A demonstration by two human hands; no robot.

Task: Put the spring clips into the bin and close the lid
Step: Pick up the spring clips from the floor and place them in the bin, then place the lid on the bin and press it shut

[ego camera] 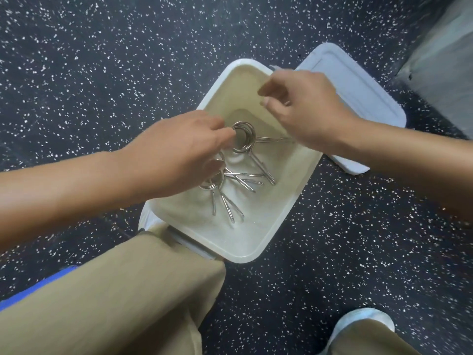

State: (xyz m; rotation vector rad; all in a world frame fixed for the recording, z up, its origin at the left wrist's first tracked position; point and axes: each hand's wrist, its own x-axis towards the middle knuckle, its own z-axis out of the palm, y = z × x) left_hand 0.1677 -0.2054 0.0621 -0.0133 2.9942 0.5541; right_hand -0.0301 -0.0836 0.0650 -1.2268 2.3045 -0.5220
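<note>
An open white bin (256, 252) stands on the dark speckled floor in front of my knee. Several metal spring clips are inside it. My left hand (179, 155) reaches into the bin from the left. Its fingertips are on the coil of one spring clip (243, 135), and its thumb lies on the coil of another clip (212, 184) lower down. My right hand (307, 108) hovers over the bin's far right side with its fingers loosely curled and apart, and I see nothing in it. The bin's white lid (358, 98) lies flat on the floor beyond the bin, partly hidden by my right hand.
My khaki trouser leg (128, 290) touches the bin's near left corner. My other leg and a white shoe (363, 319) are at the bottom right. A grey slab (445, 60) fills the top right corner. Something blue (38, 285) shows at the lower left.
</note>
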